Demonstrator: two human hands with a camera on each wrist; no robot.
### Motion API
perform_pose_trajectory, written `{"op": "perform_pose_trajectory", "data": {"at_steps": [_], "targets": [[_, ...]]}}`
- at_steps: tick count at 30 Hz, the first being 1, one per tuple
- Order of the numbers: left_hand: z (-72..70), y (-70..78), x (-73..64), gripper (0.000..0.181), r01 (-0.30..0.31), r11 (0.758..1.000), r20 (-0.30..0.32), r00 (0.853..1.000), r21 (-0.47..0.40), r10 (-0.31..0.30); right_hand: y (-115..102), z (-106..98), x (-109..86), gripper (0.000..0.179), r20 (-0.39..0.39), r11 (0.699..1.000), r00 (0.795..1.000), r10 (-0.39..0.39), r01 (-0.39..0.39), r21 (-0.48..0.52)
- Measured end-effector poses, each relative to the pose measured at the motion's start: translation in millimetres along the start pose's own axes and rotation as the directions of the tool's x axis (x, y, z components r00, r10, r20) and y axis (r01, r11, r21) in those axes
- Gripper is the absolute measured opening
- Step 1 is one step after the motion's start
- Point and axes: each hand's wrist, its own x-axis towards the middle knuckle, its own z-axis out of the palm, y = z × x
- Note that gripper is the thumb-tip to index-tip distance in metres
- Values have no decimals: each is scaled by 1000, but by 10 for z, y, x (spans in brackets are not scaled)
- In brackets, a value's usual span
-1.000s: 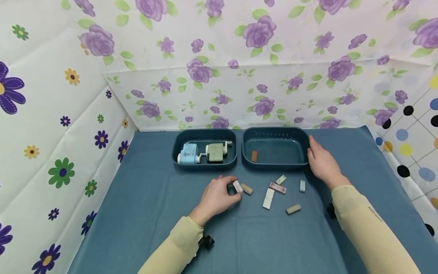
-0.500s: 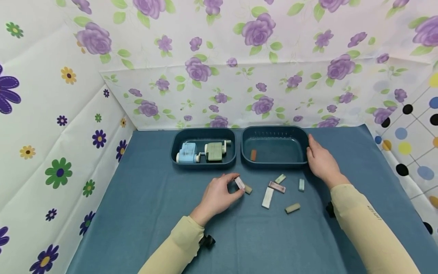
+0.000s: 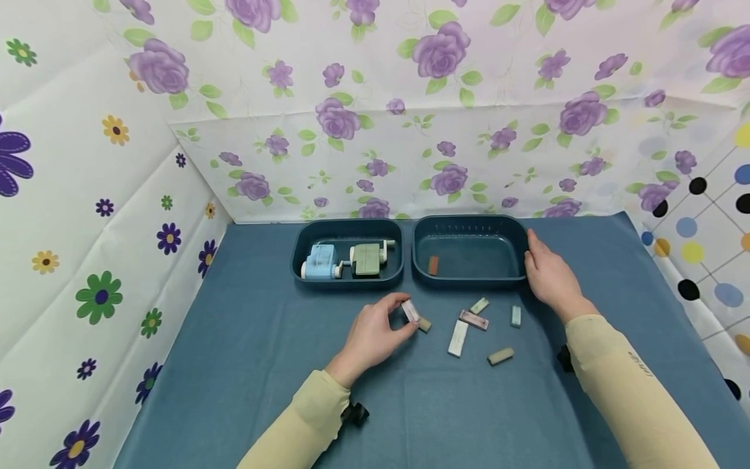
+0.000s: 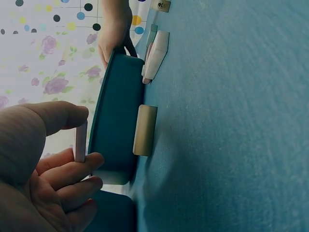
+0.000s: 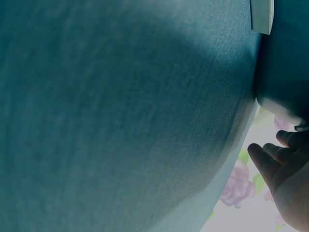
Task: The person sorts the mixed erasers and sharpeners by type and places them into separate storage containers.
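Observation:
My left hand point(image 3: 372, 335) pinches a small pinkish-white eraser point(image 3: 410, 311) between thumb and fingertips, raised over the cloth. In the left wrist view this eraser point(image 4: 80, 141) stands on edge between the tips, the other fingers curling loosely below. Just beyond it a tan eraser point(image 3: 424, 324) lies on the cloth, partly covered by the held one. My right hand point(image 3: 553, 277) rests against the right end of a dark blue tray point(image 3: 471, 283), its fingers fairly straight. Inside that tray lies one brown-orange block point(image 3: 433, 265). The right wrist view shows those fingers point(image 5: 268, 164) beside the tray's end.
Left of it, a second tray point(image 3: 348, 284) holds a blue crank pencil sharpener point(image 3: 320, 262) and a green one point(image 3: 367, 259). Several loose erasers lie in front of the trays: a long white point(image 3: 458, 339), a pink point(image 3: 474, 320), a green point(image 3: 516, 316) and an olive point(image 3: 500, 355).
My left hand has shifted slightly right with the pinched eraser, which now overlaps more of the tan one. The right hand stays at the tray's end.

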Motion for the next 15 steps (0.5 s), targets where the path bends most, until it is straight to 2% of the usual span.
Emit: {"op": "perform_pose_trajectory", "data": {"at_steps": [15], "targets": [[4,-8,-6,54,-4,1000,-22,1000,-3,4,-8,6,-6,63,-9,1000,1000,5,-5,4]]}}
